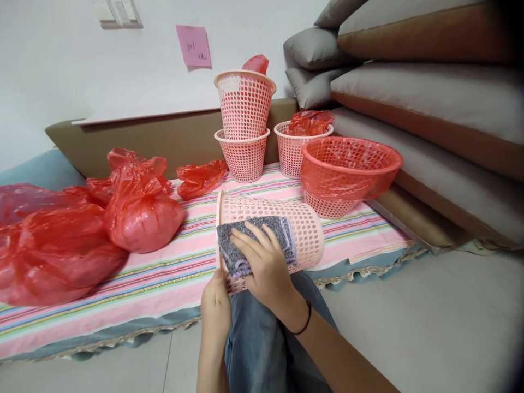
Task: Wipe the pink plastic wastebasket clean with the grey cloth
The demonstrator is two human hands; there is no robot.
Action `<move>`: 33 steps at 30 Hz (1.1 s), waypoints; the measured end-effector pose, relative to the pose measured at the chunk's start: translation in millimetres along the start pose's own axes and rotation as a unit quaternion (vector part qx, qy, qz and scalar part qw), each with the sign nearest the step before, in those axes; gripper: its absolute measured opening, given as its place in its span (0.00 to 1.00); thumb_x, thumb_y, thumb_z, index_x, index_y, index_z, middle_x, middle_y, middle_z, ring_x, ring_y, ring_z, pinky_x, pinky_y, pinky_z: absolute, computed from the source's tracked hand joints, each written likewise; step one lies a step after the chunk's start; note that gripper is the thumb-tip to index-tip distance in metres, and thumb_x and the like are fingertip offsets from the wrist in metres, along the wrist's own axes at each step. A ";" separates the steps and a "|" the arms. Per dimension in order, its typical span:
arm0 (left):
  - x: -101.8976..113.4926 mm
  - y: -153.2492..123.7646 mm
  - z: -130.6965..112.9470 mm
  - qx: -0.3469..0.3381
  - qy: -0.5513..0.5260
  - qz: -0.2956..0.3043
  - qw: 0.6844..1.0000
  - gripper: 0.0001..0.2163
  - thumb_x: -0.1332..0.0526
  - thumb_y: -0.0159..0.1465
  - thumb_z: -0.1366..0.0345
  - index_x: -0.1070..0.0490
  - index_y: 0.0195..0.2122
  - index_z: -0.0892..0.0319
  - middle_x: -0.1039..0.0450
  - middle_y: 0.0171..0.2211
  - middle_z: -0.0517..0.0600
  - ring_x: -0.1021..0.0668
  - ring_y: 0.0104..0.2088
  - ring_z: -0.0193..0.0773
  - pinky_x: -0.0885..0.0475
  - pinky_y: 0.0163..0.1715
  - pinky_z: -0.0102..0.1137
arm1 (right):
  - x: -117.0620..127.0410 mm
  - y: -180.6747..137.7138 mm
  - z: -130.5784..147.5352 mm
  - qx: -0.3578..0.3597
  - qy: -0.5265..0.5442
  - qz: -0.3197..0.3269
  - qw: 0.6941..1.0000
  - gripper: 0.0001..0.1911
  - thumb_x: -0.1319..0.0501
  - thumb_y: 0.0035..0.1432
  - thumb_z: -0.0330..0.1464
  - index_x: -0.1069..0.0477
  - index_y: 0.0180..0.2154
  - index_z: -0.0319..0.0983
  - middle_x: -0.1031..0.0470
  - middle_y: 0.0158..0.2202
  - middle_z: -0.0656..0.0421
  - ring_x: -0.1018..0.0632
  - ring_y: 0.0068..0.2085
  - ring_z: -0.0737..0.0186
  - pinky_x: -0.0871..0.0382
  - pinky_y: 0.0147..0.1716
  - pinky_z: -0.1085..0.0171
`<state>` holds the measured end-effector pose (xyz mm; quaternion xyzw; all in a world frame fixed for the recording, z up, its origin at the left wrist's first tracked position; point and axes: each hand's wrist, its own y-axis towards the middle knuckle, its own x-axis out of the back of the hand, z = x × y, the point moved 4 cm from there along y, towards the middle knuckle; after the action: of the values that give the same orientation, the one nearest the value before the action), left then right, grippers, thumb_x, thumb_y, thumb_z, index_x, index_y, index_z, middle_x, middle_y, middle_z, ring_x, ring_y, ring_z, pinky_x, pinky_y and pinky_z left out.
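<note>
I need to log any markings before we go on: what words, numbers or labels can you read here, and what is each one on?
"301" on the pink sticky note on the wall; the handwritten marks below it are too small to read.
No print shows on the pink basket, the grey cloth under the right hand, the left hand, or the red plastic bags.

Bright, even indoor light, soft shadows, sharp focus; edges bow outward (dark vignette at the right corners).
</note>
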<state>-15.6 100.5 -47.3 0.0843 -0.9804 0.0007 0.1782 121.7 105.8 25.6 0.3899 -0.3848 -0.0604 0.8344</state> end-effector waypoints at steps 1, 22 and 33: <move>-0.1 -0.9 3.9 0.012 -0.002 -0.002 1.000 0.35 0.59 0.64 0.37 0.26 0.31 0.63 0.22 0.30 0.59 0.21 0.35 0.49 0.27 0.36 0.38 | 0.4 7.0 -2.5 -0.007 -0.001 -0.001 1.000 0.29 0.48 0.51 0.23 0.32 0.56 0.37 0.30 0.60 0.57 0.37 0.65 0.53 0.52 0.66 0.49; -1.9 -9.6 12.4 0.009 -0.003 -0.010 1.000 0.33 0.59 0.65 0.38 0.25 0.32 0.61 0.20 0.35 0.59 0.21 0.38 0.49 0.27 0.41 0.39 | 59.5 -9.8 -148.3 -0.227 -0.151 -0.093 0.958 0.25 0.45 0.49 0.25 0.27 0.50 0.34 0.24 0.52 0.45 0.27 0.54 0.43 0.37 0.56 0.43; 1.0 0.3 8.9 0.003 -0.019 -0.005 1.000 0.32 0.60 0.64 0.38 0.28 0.29 0.60 0.23 0.29 0.57 0.24 0.32 0.45 0.29 0.34 0.35 | -6.7 15.5 0.7 -0.012 0.006 0.006 1.000 0.33 0.47 0.46 0.21 0.31 0.56 0.37 0.29 0.60 0.57 0.37 0.65 0.51 0.50 0.66 0.47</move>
<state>-19.6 100.4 -55.3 0.0895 -0.9832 0.0011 0.1593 113.5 118.7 32.7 0.3774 -0.3812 -0.0572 0.8420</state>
